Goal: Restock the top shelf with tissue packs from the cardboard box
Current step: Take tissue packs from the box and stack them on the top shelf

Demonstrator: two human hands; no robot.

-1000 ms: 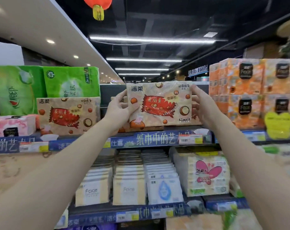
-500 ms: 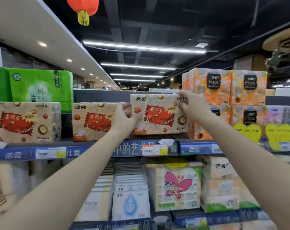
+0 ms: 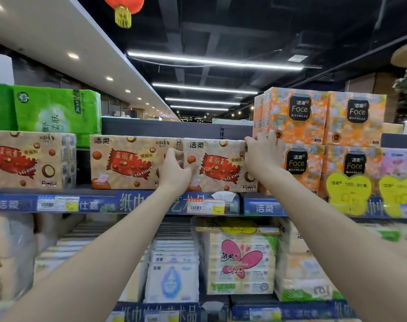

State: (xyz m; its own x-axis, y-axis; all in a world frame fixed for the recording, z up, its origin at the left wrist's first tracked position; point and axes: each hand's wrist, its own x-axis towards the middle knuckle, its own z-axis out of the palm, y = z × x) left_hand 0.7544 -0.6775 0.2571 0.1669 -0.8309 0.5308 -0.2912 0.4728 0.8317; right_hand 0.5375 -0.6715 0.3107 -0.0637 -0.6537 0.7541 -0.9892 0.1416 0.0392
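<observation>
- Where both bare arms reach up from the bottom corners of the view, the hands meet on one tan tissue pack (image 3: 218, 163) with a red candy-wrapper print.
- This pack stands upright on the top shelf (image 3: 100, 203), printed face outward, with its lower edge at the blue price rail.
- The left hand (image 3: 174, 173) is at the pack's left edge, back of the hand toward the camera, fingers curled in around that edge.
- The right hand (image 3: 263, 152) clamps the pack's upper right corner, fingers hooked over the top and wrist against the right side.
- Touching the pack on its left is a matching tan pack (image 3: 128, 161); the left hand's fingers sit at the seam between the two.
- Further left of the pack, across a dark gap, stands a third tan pack (image 3: 28, 159), with a green tissue bundle (image 3: 56, 112) above it.
- Directly right of the pack rise stacked orange Face tissue cartons (image 3: 298, 117), two high; the right hand overlaps their left edge.
- Yellow heart-shaped labels (image 3: 348, 189) hang in front of cartons further right.
- Just below the pack, a red-bordered price tag (image 3: 206, 206) is fixed on the rail.
- Below the pack, on the next shelf, sit a cream pack with a pink butterfly (image 3: 241, 259) and a white pack with a blue droplet (image 3: 172, 282).
- High above and left of the pack hangs a red lantern (image 3: 124, 5) with a yellow tassel.
</observation>
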